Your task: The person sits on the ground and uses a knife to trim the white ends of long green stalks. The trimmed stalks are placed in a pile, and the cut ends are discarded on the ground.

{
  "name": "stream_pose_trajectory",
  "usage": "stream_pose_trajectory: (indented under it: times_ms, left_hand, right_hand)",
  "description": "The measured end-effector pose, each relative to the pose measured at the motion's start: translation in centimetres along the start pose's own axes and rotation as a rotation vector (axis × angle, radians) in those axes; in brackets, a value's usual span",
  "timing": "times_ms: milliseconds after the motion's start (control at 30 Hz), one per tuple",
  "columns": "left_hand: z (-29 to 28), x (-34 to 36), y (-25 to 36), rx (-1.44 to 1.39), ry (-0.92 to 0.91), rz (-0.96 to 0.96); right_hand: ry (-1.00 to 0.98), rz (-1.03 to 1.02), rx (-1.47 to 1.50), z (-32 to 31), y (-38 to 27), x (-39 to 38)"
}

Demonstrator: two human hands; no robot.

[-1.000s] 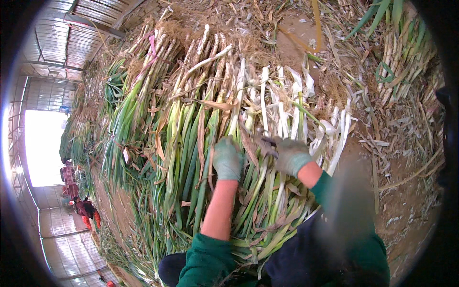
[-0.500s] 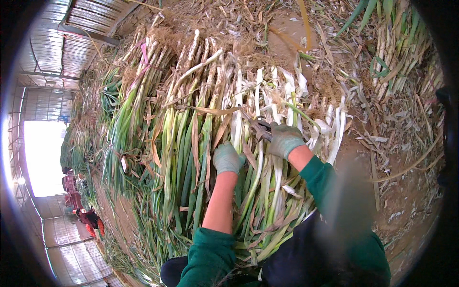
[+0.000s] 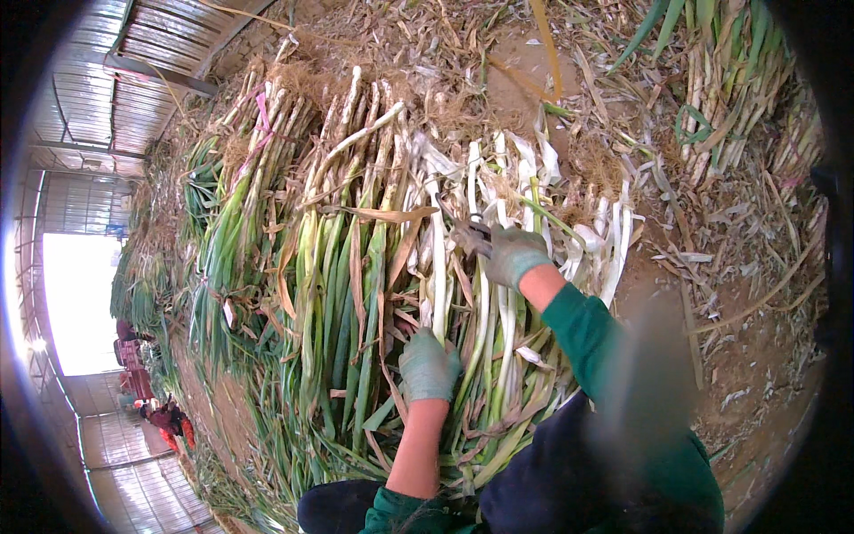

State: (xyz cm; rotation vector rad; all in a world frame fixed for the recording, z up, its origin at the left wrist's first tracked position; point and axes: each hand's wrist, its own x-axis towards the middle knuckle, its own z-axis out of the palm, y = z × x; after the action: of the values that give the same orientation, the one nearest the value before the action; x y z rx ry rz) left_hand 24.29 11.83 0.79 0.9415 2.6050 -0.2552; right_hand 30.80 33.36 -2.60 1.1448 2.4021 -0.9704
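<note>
A wide heap of long green onions [image 3: 334, 294] lies before me, white stems and roots away from me, green leaves toward me. My left hand [image 3: 429, 365], in a pale green glove, is closed around a green onion [image 3: 439, 285] with a bare white stem. Gloved likewise, my right hand [image 3: 516, 256] grips dark metal shears [image 3: 473, 235] above the white stems, their tip pointing to the far left. Its palm hides part of the handles. Peeled white stems [image 3: 614, 254] lie to the right of the shears.
Bundles tied with a pink strip [image 3: 262, 111] lie at the left. Another pile of onions [image 3: 734, 98] is at the far right. Dry husks and loose roots [image 3: 712, 222] cover the dirt floor. Beyond the heap, a person in dark and orange clothing [image 3: 167, 422] is near a bright doorway [image 3: 80, 303].
My left hand has slid toward me, down along the stalk, baring more of the white stem. My right hand with the shears has shifted slightly left in the picture.
</note>
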Motion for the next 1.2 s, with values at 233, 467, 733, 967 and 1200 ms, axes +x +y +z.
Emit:
stream_pose_trajectory:
  times_ms: [233,467,733,967,1200]
  left_hand:
    - [0.5,-3.1,-0.7,0.017,0.024,0.026]
    - [0.7,-5.5,-0.9,0.016,-0.011,0.047]
    - [1.2,-7.3,-2.2,-0.091,0.0,0.018]
    - [2.4,-4.6,-3.1,-0.008,0.109,0.009]
    - [2.1,-4.6,-3.0,0.002,0.056,0.033]
  right_hand:
    - [0.038,0.023,0.005,0.1,-0.1,1.4]
    - [0.044,0.013,-0.015,0.7,-0.4,1.1]
    - [-0.012,0.031,0.084,-1.2,-0.7,-0.4]
    - [-0.252,-0.253,0.029,3.5,3.6,-16.6]
    - [-0.316,-0.143,-0.052,1.4,3.1,-14.4]
